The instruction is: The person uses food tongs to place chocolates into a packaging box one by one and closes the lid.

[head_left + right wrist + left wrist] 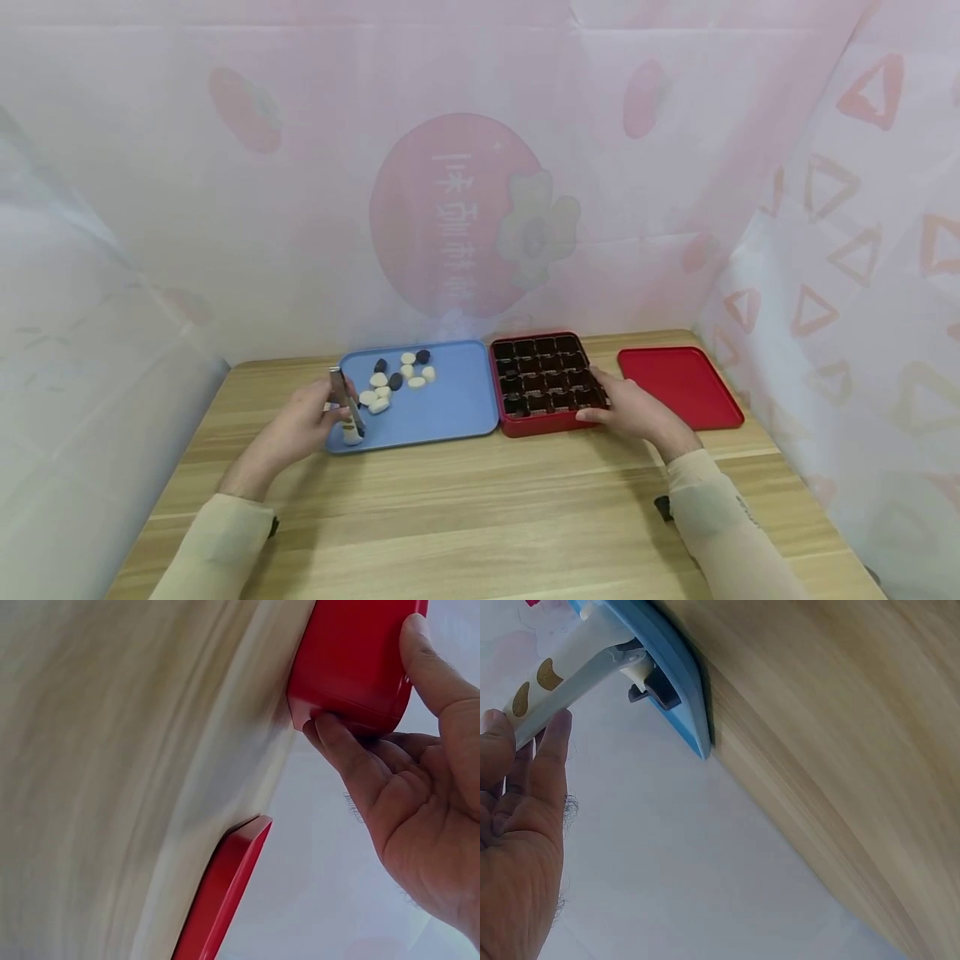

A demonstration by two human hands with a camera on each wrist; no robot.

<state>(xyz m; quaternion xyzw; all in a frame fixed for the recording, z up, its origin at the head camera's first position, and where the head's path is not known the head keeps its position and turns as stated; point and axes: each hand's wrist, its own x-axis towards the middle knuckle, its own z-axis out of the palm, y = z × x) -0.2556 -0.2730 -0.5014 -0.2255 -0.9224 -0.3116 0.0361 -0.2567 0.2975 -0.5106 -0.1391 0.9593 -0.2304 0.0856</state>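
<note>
My left hand (303,421) holds a pair of metal tongs (347,400) with dark tips, pointing down over the near left corner of a blue tray (450,408). Gold teardrop marks show on one pale arm of the tongs (577,660) in the left wrist view. Whether the tips pinch anything cannot be told. Several white pieces (378,405) and dark pieces (395,382), like small chocolates, lie on the tray. My right hand (630,406) grips the near right corner of a red box (536,427), thumb at its rim, fingers against its side. Dark brown compartments (551,364) fill the box.
To the right of the box lies a flat red lid (678,387). Everything rests on a wooden table (465,508). Printed pale sheets (322,192) hang behind and at both sides of it.
</note>
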